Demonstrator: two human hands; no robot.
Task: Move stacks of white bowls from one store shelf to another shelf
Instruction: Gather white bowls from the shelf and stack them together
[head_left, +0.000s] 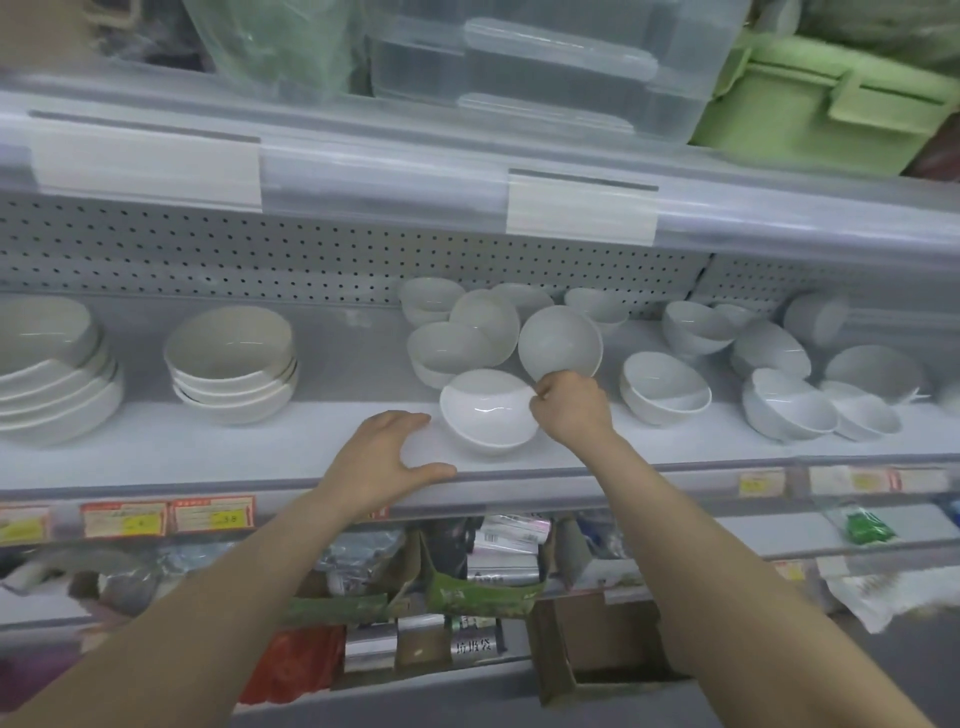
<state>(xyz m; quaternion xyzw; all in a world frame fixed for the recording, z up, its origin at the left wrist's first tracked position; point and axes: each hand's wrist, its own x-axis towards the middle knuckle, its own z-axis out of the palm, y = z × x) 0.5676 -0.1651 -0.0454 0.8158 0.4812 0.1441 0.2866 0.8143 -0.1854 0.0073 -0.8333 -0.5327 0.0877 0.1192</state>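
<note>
The right hand is pinching the lower rim of a tilted white bowl, which is standing on edge just above and behind the knuckles. The left hand is lying spread on the shelf, just left of the front bowl.

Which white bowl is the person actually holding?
The bowl tipped up, its rim pinched by the right hand; the rest lie free on the shelf.
</note>
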